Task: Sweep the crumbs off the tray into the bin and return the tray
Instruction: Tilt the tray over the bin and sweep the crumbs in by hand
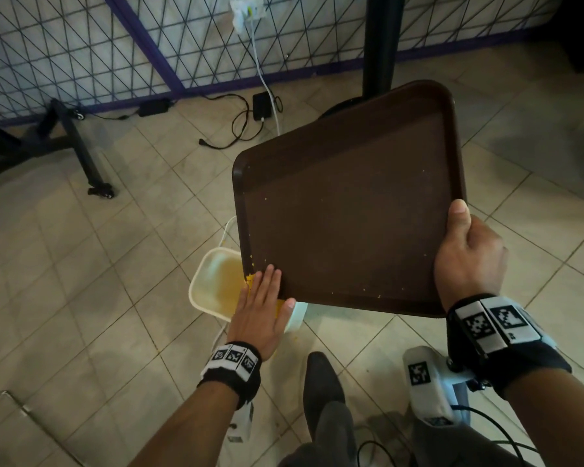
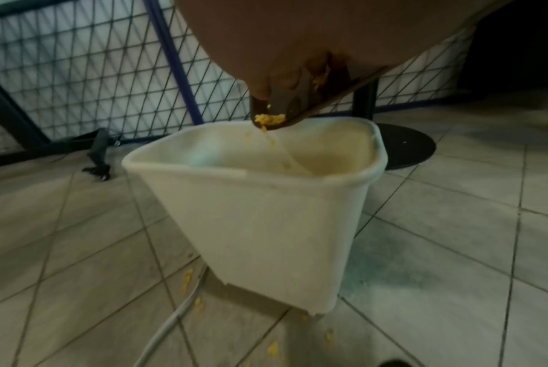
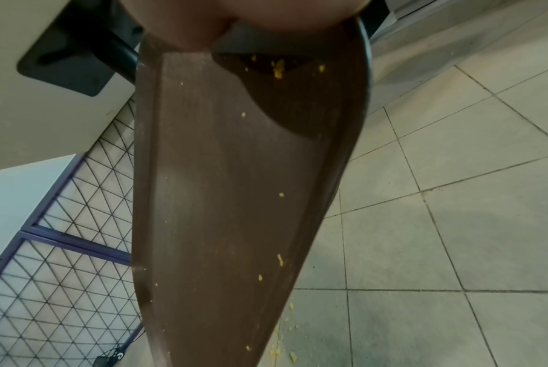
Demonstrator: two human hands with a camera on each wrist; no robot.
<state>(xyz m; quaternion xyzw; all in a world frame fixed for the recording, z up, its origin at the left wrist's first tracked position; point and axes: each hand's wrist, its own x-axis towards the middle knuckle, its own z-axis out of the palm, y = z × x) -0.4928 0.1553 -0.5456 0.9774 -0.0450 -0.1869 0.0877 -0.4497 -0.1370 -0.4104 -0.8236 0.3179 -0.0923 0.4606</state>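
Note:
A dark brown tray (image 1: 351, 210) is held tilted, its lower left corner over a cream bin (image 1: 213, 284) on the floor. My right hand (image 1: 469, 257) grips the tray's right rim, thumb on top. My left hand (image 1: 262, 301) lies flat with straight fingers on the tray's lower left corner, against a heap of yellow crumbs (image 1: 250, 279). In the left wrist view crumbs (image 2: 269, 119) sit at the tray's corner and drop into the bin (image 2: 266, 198). In the right wrist view the tray (image 3: 235, 198) carries a few scattered crumbs (image 3: 279, 68).
Yellow crumbs (image 2: 272, 347) lie on the tiled floor around the bin. A black table post (image 1: 381, 42) and its round base (image 2: 407, 149) stand behind the tray. Cables and power adapters (image 1: 262, 106) lie by a wire mesh partition (image 1: 81, 45). A wheeled black frame (image 1: 81, 153) stands left.

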